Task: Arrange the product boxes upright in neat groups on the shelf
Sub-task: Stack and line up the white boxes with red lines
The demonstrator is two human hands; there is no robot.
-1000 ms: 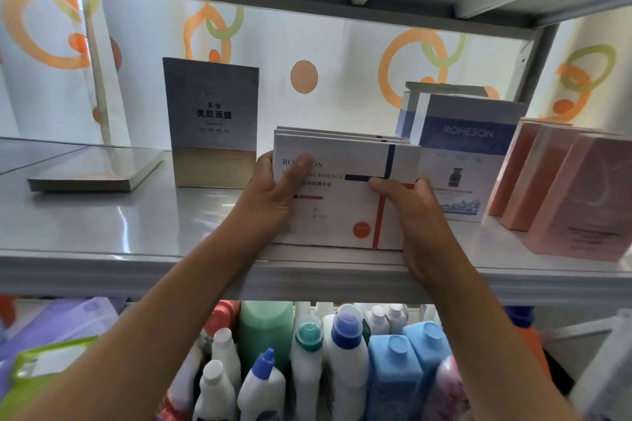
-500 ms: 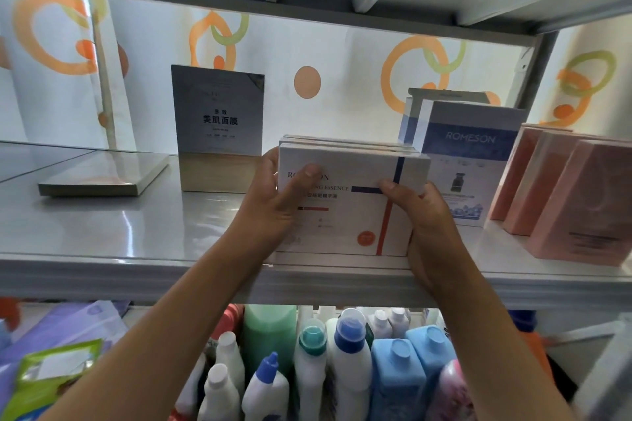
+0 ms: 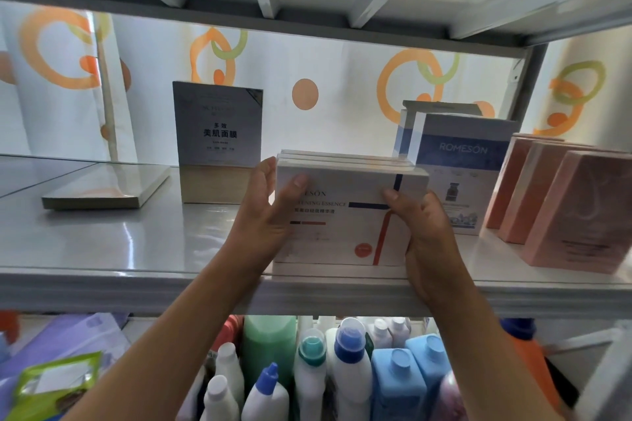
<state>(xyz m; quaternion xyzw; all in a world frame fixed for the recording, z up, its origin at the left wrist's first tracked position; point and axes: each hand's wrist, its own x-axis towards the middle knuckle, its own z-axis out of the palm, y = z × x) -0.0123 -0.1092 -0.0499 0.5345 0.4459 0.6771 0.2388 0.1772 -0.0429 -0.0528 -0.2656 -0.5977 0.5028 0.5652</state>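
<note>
Both hands clamp the white boxes (image 3: 345, 215) betw. them: left hand (image 3: 265, 215) curls round one end, right hand (image 3: 424, 236) round the other, prob. to square the group upright at shelf (image 3: 136, 270) front. Blue box (image 3: 458, 161) just beyond right hand.

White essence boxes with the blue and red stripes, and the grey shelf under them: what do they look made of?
The white essence boxes with blue and red stripes, held by the left hand and right hand, look like matte printed cardboard: sharp folded edges, flat print. The grey shelf seems to be glossy painted metal, judging by its bright streaked reflections, though laminate cannot be ruled out.
</note>
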